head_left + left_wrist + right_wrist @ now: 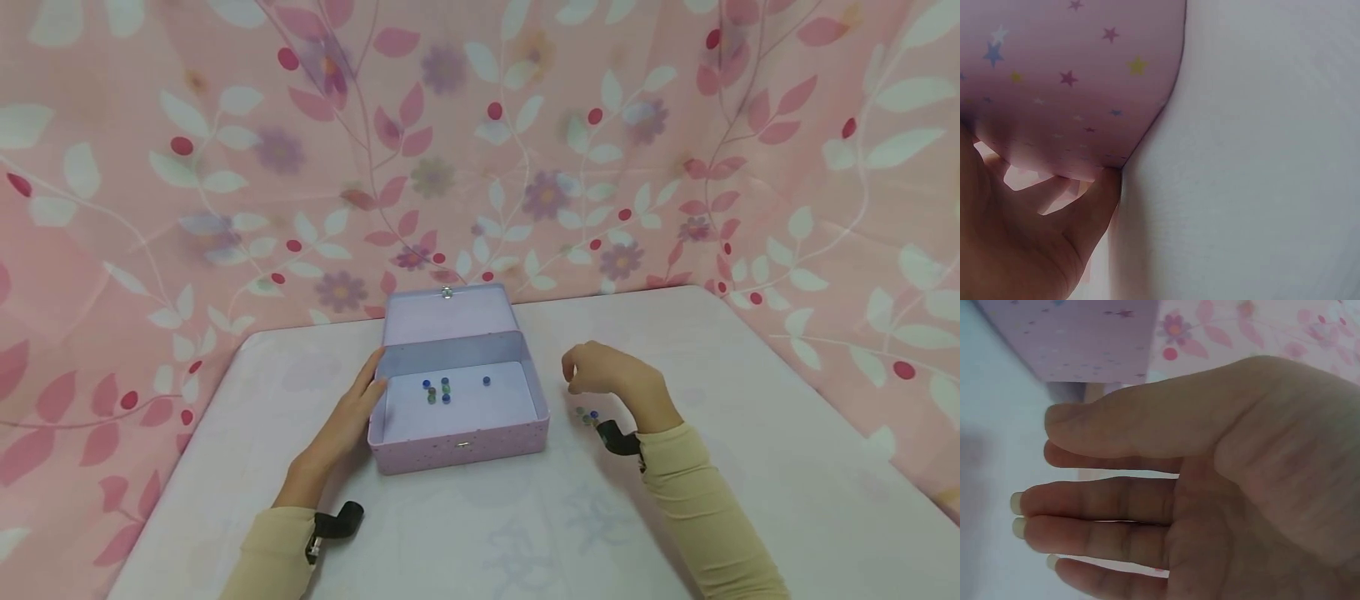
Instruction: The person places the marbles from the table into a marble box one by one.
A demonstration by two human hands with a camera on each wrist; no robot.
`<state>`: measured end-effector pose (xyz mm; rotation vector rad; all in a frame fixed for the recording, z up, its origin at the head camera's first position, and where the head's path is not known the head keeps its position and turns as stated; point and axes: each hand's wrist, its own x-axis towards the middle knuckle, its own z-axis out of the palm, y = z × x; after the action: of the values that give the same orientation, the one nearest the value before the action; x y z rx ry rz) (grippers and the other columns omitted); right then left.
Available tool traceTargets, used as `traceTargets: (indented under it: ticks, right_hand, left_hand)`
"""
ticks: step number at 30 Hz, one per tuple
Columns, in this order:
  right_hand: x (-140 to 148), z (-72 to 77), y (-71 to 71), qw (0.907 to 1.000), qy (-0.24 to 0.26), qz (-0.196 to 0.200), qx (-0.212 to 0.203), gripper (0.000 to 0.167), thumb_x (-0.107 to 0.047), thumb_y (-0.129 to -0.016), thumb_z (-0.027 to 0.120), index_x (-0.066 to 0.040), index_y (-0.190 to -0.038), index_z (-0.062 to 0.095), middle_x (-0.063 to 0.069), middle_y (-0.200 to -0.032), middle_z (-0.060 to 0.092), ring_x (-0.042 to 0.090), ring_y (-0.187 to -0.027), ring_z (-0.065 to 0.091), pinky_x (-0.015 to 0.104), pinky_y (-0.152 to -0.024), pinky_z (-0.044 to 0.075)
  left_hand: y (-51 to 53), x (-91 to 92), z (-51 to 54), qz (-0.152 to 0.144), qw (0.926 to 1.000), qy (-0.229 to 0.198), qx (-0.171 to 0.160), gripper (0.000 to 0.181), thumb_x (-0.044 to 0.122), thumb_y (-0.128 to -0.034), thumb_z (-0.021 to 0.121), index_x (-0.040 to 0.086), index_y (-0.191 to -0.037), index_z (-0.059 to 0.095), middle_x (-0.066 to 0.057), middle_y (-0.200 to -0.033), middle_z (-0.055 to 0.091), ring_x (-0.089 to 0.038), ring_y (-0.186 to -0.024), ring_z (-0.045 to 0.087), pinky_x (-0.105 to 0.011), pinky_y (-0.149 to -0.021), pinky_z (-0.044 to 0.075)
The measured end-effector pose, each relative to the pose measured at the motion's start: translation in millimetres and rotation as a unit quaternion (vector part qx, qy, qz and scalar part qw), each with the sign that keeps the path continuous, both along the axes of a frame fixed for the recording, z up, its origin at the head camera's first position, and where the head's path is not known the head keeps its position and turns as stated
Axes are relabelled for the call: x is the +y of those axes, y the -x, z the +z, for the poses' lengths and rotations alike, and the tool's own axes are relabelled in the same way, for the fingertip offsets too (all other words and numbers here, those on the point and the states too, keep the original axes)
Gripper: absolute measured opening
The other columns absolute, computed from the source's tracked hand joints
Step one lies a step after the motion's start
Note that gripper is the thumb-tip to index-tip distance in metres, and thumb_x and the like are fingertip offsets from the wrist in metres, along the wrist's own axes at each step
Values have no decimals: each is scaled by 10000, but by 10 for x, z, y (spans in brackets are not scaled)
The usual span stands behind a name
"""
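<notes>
A lilac metal box (461, 454) printed with stars stands on the table, its lid (453, 317) raised behind it. Several small blue and green glass beads, perhaps marbles (446, 398), lie inside, with one blue bead (487, 381) apart to the right. My left hand (348, 417) holds the box's left wall, thumb at the rim and fingers outside; the left wrist view shows the hand (1035, 231) against the starred side. My right hand (618, 375) hovers right of the box. Its thumb (1129, 428) lies by the index finger, other fingers straight; no bead shows between them.
A few more green and blue beads (585, 415) lie on the white-covered table (750, 400), below my right hand and next to the black wrist camera (618, 439). A pink floral curtain (480, 150) hangs behind the table and on both sides.
</notes>
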<state>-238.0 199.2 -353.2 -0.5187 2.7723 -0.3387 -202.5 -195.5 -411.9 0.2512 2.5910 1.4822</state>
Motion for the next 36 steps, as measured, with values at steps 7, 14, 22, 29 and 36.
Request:
traceTargets:
  ticks: [7, 14, 22, 29, 36]
  right_hand:
    - [-3, -107, -10, 9981, -133, -216, -568, 166, -5, -756, 636, -104, -880, 685, 26, -870, 626, 185, -788, 548, 305, -656, 457]
    - [-29, -206, 17, 9979, -212, -64, -614, 137, 31, -737, 631, -98, -765, 663, 6, -749, 564, 143, -670, 499, 248, -553, 383]
    - [-39, -331, 66, 9980, -282, 3, -563, 199, 81, -775, 580, -104, -744, 649, 4, -709, 553, 134, -626, 503, 240, -534, 386]
    - [-29, -372, 92, 9989, -133, 61, -441, 209, 96, -759, 554, -82, -723, 656, -19, -652, 518, 124, -597, 477, 235, -519, 368]
    - [4, -348, 100, 9998, -42, 172, -130, 196, 71, -777, 570, -86, -776, 688, 7, -711, 579, 145, -645, 500, 251, -550, 399]
  left_hand:
    - [139, -86, -250, 19, 9998, -60, 187, 606, 583, -1038, 290, 462, -1574, 38, 83, -1688, 28, -294, -1572, 25, -687, -1200, 60]
    - [146, -90, -248, 48, 9998, -1, 213, 603, 588, -1038, 272, 460, -1575, 30, 87, -1688, 20, -291, -1573, 20, -683, -1203, 57]
    - [41, -21, -61, 30, 9999, -100, 33, 597, 481, -1066, 308, 386, -1595, 49, 3, -1694, 43, -341, -1565, 42, -687, -1199, 65]
    - [28, -12, -31, 47, 9999, -118, -35, 600, 472, -1067, 312, 374, -1598, 51, -7, -1695, 38, -350, -1564, 35, -698, -1193, 60]
    - [122, -71, -228, 57, 9998, -98, 148, 601, 569, -1041, 298, 457, -1575, 46, 80, -1688, 37, -312, -1570, 36, -699, -1192, 66]
